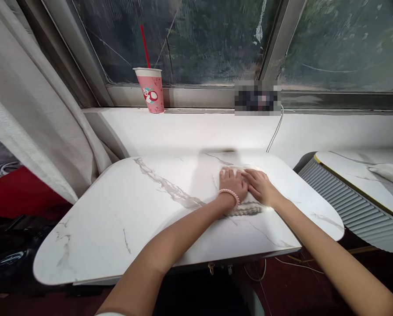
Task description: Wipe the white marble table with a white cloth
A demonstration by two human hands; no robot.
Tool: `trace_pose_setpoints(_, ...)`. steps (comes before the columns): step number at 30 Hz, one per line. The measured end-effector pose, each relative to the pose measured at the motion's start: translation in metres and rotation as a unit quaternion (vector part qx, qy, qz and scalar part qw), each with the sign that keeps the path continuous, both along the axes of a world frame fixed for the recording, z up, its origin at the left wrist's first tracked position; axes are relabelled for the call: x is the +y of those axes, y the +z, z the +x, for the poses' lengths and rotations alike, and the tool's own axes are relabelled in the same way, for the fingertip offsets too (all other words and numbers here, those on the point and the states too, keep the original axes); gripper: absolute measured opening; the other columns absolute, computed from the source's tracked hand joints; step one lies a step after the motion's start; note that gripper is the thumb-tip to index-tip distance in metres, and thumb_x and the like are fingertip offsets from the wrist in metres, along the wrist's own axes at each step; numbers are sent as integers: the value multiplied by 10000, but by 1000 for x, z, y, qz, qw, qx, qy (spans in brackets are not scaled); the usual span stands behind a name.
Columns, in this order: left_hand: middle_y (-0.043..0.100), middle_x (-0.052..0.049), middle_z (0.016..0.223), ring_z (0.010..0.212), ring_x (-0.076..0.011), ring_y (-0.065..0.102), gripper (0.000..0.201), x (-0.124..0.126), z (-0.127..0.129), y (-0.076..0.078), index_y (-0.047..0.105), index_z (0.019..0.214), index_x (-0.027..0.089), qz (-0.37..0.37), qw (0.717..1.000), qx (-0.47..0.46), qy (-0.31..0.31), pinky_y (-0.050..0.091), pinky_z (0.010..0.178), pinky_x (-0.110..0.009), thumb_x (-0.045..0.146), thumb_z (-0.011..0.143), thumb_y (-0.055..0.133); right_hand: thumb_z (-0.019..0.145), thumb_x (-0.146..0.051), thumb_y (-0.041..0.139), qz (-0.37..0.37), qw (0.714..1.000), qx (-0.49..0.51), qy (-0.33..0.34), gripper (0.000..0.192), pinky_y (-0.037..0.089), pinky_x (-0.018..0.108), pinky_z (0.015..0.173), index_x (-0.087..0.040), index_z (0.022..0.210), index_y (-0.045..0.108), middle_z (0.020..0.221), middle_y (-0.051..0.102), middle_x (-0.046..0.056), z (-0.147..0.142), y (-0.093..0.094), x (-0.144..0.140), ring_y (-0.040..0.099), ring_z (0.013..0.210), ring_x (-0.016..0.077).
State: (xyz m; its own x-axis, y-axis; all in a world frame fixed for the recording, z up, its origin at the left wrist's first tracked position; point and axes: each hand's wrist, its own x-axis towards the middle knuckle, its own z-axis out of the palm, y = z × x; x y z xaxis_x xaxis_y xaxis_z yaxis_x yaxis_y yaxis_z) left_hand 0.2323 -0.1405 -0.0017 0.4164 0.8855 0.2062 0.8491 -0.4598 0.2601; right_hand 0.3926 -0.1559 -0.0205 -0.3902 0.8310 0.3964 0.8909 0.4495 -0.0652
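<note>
Window ledge (196,131) runs across the back, white, under rain-streaked glass. Pink paper cup (151,90) with a red straw stands upright on the ledge, left of centre, against the window frame. White curtain (35,114) hangs at far left. Thin white cable (275,131) drops from the frame down behind the table.

White marble-pattern table (133,219), grey veins, rounded corners, sits below the ledge. Second table (357,175) of the same look stands at right, well apart, with a ribbed grey side.

Both hands lie on a white cloth (249,206) at the table's right-centre. Left hand (232,184), pink bead bracelet (229,195) on the wrist, lies flat, palm down, fingers together and extended. Right hand (260,186) lies flat beside it, fingertips touching or slightly overlapping the left. Neither hand grips; both press on the cloth. Cloth shows a knitted or braided edge nearest the person.
</note>
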Motion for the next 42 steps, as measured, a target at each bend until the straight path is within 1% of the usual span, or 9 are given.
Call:
trace_pose_setpoints(5, 494, -158, 1456, 1388, -271, 391, 490, 58, -15, 2, 499, 1386, 139, -4, 999, -9, 36, 199, 1198, -463, 347, 969, 349, 942, -293, 316, -15, 1000, 0, -9, 484, 344, 486, 1077, -177, 1367, 518, 1392, 538, 145, -19, -1, 68, 451, 1306, 291)
trace_pose_setpoints(9, 487, -134, 1469, 1385, -249, 394, 471, 97, -22, 1, 518, 1363, 162, -7, 999, -10, 52, 196, 1198, -440, 354, 972, 340, 937, -274, 338, -20, 999, 15, -21, 475, 348, 483, 1069, -202, 1366, 529, 1398, 545, 128, -31, 2, 105, 454, 1301, 291)
trace_pose_setpoints(15, 501, -110, 1458, 1377, -245, 401, 457, 136, -17, 1, 515, 1357, 183, 1, 999, -3, 48, 207, 1193, -430, 355, 969, 344, 937, -300, 333, -45, 997, 35, -52, 484, 321, 480, 1099, -203, 1370, 526, 1425, 529, 106, -32, 7, 133, 440, 1315, 284)
trace_pose_setpoints(20, 561, -127, 1368, 1319, -255, 450, 443, 147, -5, -1, 544, 1316, 166, 22, 999, 1, 50, 232, 1176, -437, 349, 969, 338, 938, -310, 336, -35, 997, 42, -57, 476, 340, 460, 1100, -213, 1358, 538, 1414, 545, 97, -19, 5, 144, 449, 1325, 271)
trace_pose_setpoints(24, 589, -123, 1318, 1285, -259, 472, 426, 139, 9, -2, 577, 1272, 163, 39, 997, -3, 62, 244, 1170, -443, 337, 969, 333, 937, -338, 355, -21, 998, 58, -23, 473, 375, 461, 1077, -210, 1345, 556, 1384, 571, 110, 1, 1, 147, 503, 1283, 278)
trace_pose_setpoints(29, 516, -149, 1430, 1371, -273, 400, 499, 114, 35, -3, 501, 1384, 118, 20, 999, -8, 47, 199, 1199, -472, 331, 989, 285, 949, -392, 357, -13, 998, 63, -11, 464, 385, 502, 1065, -231, 1335, 559, 1380, 578, 108, 30, -1, 127, 517, 1269, 296)
trace_pose_setpoints(35, 422, -155, 1530, 1458, -283, 303, 552, 73, 58, 1, 445, 1447, 85, -14, 1000, -2, 16, 165, 1220, -483, 325, 995, 238, 941, -391, 345, -33, 995, 52, -79, 443, 391, 529, 1055, -258, 1297, 573, 1380, 581, 84, 48, 7, 75, 496, 1299, 296)
trace_pose_setpoints(38, 401, -163, 1544, 1468, -284, 288, 565, 47, 58, 2, 419, 1467, 76, -23, 1000, 4, -9, 157, 1225, -483, 333, 996, 239, 947, -378, 328, -46, 993, 28, -106, 448, 391, 533, 1051, -274, 1321, 553, 1417, 555, 74, 48, 9, 43, 472, 1328, 291)
trace_pose_setpoints(42, 382, -175, 1553, 1471, -306, 278, 586, 6, 51, 1, 387, 1486, 69, -18, 999, 21, -19, 145, 1225, -505, 358, 999, 236, 965, -381, 312, -50, 994, -2, -100, 460, 385, 530, 1055, -267, 1361, 516, 1447, 524, 90, 44, 8, -1, 454, 1342, 289)
